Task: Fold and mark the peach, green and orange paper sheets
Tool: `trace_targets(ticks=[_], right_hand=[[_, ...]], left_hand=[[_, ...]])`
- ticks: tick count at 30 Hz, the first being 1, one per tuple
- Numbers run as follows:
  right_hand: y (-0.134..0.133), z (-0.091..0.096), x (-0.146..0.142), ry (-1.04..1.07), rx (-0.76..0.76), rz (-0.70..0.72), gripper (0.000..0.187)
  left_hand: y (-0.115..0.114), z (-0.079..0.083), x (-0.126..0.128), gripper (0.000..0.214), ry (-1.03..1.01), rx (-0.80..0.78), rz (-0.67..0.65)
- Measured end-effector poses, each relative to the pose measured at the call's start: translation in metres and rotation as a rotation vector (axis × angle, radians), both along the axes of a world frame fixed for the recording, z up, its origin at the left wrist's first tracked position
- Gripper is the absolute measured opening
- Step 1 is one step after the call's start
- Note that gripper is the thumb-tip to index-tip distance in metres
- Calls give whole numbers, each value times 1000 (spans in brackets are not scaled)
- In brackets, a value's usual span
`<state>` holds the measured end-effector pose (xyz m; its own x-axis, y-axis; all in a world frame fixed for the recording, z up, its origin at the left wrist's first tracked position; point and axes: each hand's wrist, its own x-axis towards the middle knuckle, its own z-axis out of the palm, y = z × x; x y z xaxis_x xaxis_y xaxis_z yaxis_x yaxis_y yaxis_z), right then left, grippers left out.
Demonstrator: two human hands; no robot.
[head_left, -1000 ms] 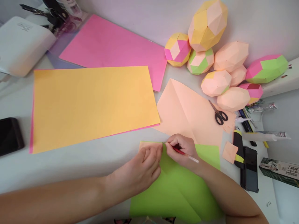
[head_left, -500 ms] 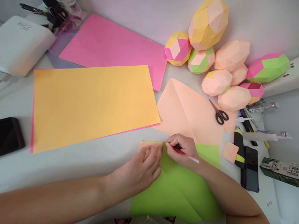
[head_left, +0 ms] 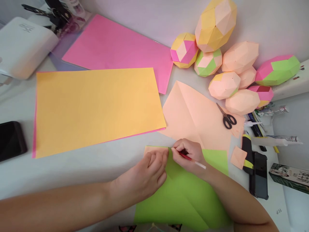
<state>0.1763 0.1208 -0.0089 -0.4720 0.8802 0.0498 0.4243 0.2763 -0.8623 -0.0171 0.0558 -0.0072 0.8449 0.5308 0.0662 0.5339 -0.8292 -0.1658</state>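
Note:
A green sheet of paper [head_left: 183, 196] lies in front of me, with a faint crease across it. At its upper left corner sits a small peach paper piece [head_left: 151, 149], partly covered by my fingers. My left hand [head_left: 151, 172] presses that piece flat with bent fingers held together. Pinched in my right hand [head_left: 189, 154] is a slim red pen [head_left: 190, 158] with a clear rear end. The pen's tip meets the green sheet close beside the peach piece's right edge.
Beyond my hands lie a yellow sheet [head_left: 98, 109], a pink sheet [head_left: 120, 45] and a creased peach sheet [head_left: 188, 109] bearing black scissors [head_left: 228, 120]. Faceted paper shapes [head_left: 214, 25] cluster at the back right. A yellow-black cutter [head_left: 247, 154] and phone [head_left: 260, 175] lie right; another phone [head_left: 12, 141] left.
Both hands hold almost the same place, and the pen tip sits nearly where it was. The whole view has shifted very slightly to the right.

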Motion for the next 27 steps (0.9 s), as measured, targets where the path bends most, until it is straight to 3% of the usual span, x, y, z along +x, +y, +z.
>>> trace_targets(ticks=[20, 27], right_hand=[[-1, -2, 1, -12, -15, -13, 21], [2, -2, 1, 183, -212, -150, 22]], left_hand=[[0, -2, -1, 34, -45, -21, 5], [-5, -6, 3, 44, -126, -83, 36]])
